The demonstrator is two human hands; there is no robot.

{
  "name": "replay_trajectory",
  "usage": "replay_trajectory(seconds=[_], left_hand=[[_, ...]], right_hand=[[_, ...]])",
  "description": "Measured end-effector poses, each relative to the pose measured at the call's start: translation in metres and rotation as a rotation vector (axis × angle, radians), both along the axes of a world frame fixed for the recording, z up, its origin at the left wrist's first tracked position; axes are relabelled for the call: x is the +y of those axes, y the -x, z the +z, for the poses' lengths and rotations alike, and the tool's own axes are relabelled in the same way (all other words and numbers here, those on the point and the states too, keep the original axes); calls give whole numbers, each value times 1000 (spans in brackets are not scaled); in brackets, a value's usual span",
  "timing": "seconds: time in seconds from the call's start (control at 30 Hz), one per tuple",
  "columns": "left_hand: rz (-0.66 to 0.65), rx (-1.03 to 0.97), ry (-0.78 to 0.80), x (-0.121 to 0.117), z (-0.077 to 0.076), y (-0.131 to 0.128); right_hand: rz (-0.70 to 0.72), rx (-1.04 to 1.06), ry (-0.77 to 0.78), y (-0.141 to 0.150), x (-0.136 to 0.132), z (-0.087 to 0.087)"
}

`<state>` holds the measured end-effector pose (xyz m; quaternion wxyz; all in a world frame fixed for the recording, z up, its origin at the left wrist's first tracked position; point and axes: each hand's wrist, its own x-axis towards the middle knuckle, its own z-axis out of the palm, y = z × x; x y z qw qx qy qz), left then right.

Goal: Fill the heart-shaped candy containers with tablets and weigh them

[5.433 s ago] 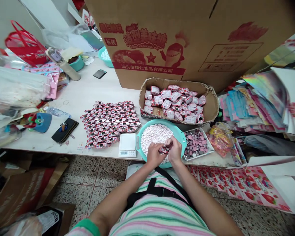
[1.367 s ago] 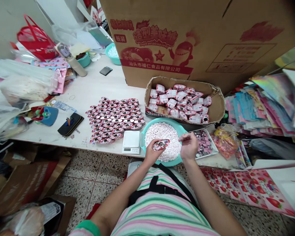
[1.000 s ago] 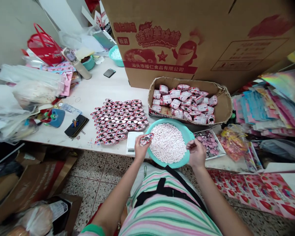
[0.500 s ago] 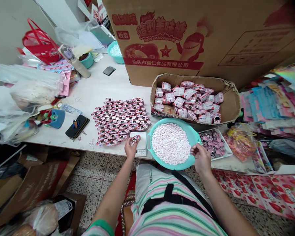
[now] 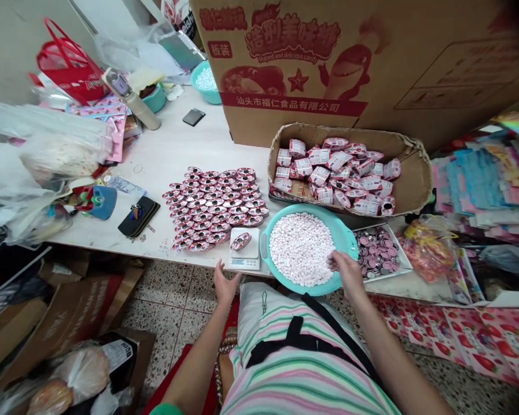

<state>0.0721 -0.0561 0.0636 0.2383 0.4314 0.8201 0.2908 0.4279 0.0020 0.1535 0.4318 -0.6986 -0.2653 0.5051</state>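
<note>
- From where I stand, the person's left hand (image 5: 225, 285) is empty and open wide, fingers spread, just off the front edge of the table (image 5: 177, 155) and touching nothing I can make out.
- The right hand (image 5: 349, 274) is narrower, its fingers curled down over the rim of a teal plastic basin (image 5: 311, 286). The fingertips (image 5: 332, 259) reach the edge of a heap of small pink-and-white candies (image 5: 300, 248). I cannot tell whether they hold any.
- One red-and-silver foil candy tray (image 5: 241, 241) lies by itself on the pan of a white digital kitchen scale (image 5: 244, 263), which stands between the basin and the other trays, just beside the basin.
- Many more foil trays (image 5: 214, 210) lie overlapped in rows on the table, left of the scale.
- Behind the basin, a torn cardboard box tray (image 5: 415, 178) holds a pile of small pink-and-white wrapped packs (image 5: 333, 178).
- To the right of the basin, a white shallow tray (image 5: 401, 266) holds loose round pink and dark discs (image 5: 377, 252).
- A large printed candy carton (image 5: 298, 75) stands behind it all.
</note>
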Motion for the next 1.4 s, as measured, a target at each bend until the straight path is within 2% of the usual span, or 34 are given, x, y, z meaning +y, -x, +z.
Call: replay_trajectory(seconds=[0.1,0.13,0.2,0.33,0.47,0.67,0.83,1.0,1.2,1.3,1.4], left_hand=[[-15,2,78,-44,-10,2],[-12,-10,103,-56,-13,1],[0,-54,153,-74,-18,-2],[24,-153,216,-86,-23,-8],[44,-204,241,-82,-26,-4],[70,-237,248,-83,-33,5],[112,-251,243,-80,-36,2],[38,-152,95,-49,-21,-5],[-80,207,-111,27,6,-13],[-155,242,-158,65,5,-14],[-211,175,-119,91,-2,-12]], right_hand=[[413,-292,49,-4,-7,-16],[503,-369,54,-5,-9,-20],[589,-468,61,-6,-12,-27],[640,-540,63,-9,-11,-34],[692,-555,91,-12,-8,-36],[675,-489,141,-8,-9,-35],[716,-486,148,-5,-13,-37],[741,-508,163,-6,-15,-44],[743,-515,170,-6,-17,-46],[735,-519,151,-4,-19,-44],[716,-532,132,-4,-22,-43]])
